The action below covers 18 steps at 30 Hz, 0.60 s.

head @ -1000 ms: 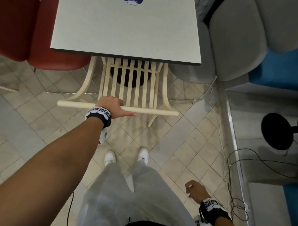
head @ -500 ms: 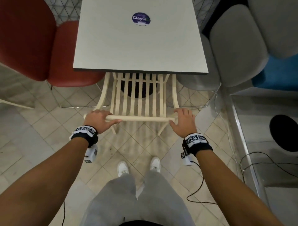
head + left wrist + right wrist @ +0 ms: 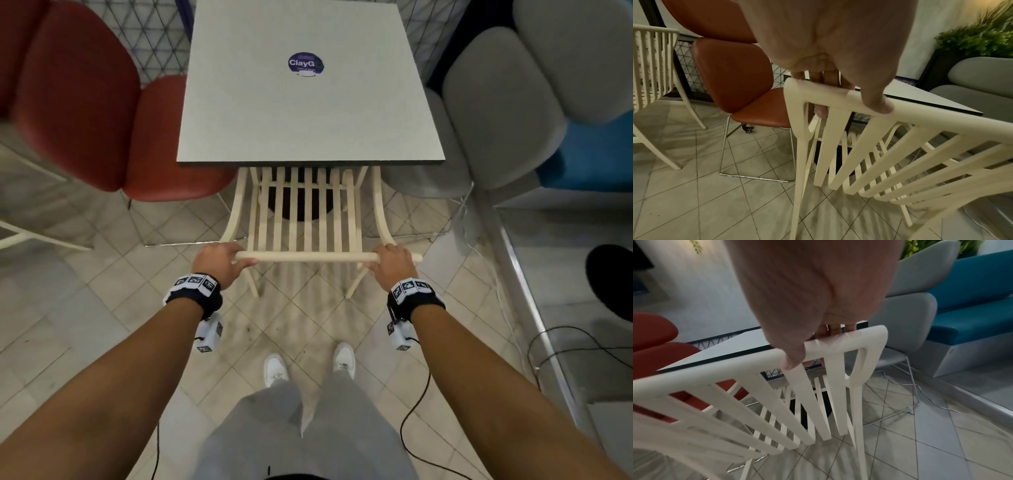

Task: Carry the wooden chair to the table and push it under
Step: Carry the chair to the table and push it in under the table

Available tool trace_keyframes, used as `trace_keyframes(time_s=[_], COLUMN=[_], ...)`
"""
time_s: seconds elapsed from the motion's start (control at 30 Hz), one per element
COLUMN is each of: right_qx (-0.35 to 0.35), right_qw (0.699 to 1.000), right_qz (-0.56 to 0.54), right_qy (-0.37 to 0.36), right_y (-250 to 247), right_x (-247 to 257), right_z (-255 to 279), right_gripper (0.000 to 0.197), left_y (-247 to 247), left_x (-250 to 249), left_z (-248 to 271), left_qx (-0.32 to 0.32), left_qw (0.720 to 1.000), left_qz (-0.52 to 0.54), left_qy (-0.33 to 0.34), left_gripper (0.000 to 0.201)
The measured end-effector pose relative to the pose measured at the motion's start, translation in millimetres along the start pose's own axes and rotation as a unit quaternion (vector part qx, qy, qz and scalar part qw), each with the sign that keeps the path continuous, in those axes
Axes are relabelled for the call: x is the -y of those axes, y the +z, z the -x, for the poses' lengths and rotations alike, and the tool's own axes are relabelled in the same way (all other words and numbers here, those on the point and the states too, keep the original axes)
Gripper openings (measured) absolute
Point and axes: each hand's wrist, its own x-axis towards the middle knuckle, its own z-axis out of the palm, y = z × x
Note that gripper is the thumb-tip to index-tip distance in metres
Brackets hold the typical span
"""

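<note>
The cream slatted wooden chair [image 3: 308,255] stands in front of me with its seat hidden under the grey square table [image 3: 308,113]. Only the backrest and rear legs show. My left hand [image 3: 222,258] grips the left end of the top rail [image 3: 838,99], fingers over it and thumb along the near side. My right hand [image 3: 392,258] grips the right end of the same rail [image 3: 838,344] in the same way. The table edge [image 3: 941,100] lies just beyond the rail in both wrist views.
A red padded chair [image 3: 102,113] stands left of the table and a grey one [image 3: 496,113] right, beside a blue bench [image 3: 592,154]. Another cream slatted chair [image 3: 651,65] stands farther left. Cables [image 3: 565,349] trail on the tiled floor at the right. My white shoes [image 3: 275,370] are behind the chair.
My right hand came up from my side and took the right end of the rail. The left hand slid to the left end. The chair now sits squarer and deeper under the table.
</note>
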Motion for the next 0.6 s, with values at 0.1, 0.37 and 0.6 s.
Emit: trace_keyframes(time_s=[0.1, 0.37, 0.6], right_qx=[-0.012, -0.022, 0.002], right_qw=[0.999, 0.999, 0.999], right_qz=[0.034, 0.03, -0.028], right_qy=[-0.015, -0.029, -0.02], right_y=[1.9, 10.2, -6.0], right_x=[-4.1, -16.6, -38.2], right_z=[13.5, 46.9, 32.8], right_gripper=[0.035, 0.03, 0.03], left_y=[3.0, 21.4, 30.0], left_x=[-1.4, -7.7, -36.2], left_z=[14.6, 59.1, 61.8], left_qx=[0.007, -0.052, -0.053], left_qw=[1.0, 0.997, 0.998], left_qz=[-0.006, 0.025, 0.041], left_qy=[0.003, 0.044, -0.008], left_gripper=[0.049, 0.057, 0.05])
